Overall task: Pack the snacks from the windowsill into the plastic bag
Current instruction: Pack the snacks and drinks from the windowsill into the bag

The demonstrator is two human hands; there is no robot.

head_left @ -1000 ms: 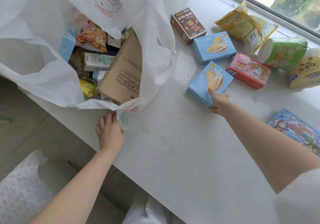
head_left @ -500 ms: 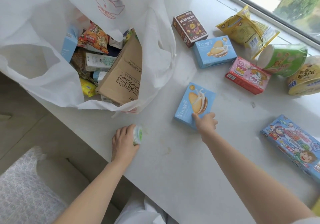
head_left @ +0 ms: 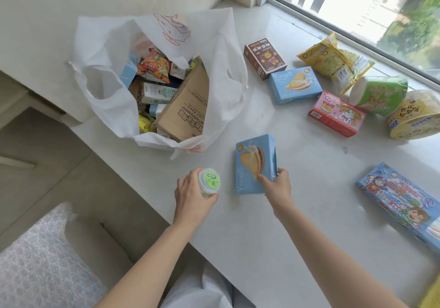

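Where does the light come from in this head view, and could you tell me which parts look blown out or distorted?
Head view: daylight enters through the window, whose bright panes are overexposed; the windowsill is evenly lit with soft shadows; wide-angle stretch bends the edges.

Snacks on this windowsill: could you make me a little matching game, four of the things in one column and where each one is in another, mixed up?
Things:
1. small round green-lidded tub
2. upright blue biscuit box
3. brown cardboard box
4. green paper cup

Places:
A. inside the white plastic bag
B. lying on its side near the window
C. held in the left hand
D. gripped at its lower corner by the right hand

Pairs: 1-C, 2-D, 3-A, 4-B
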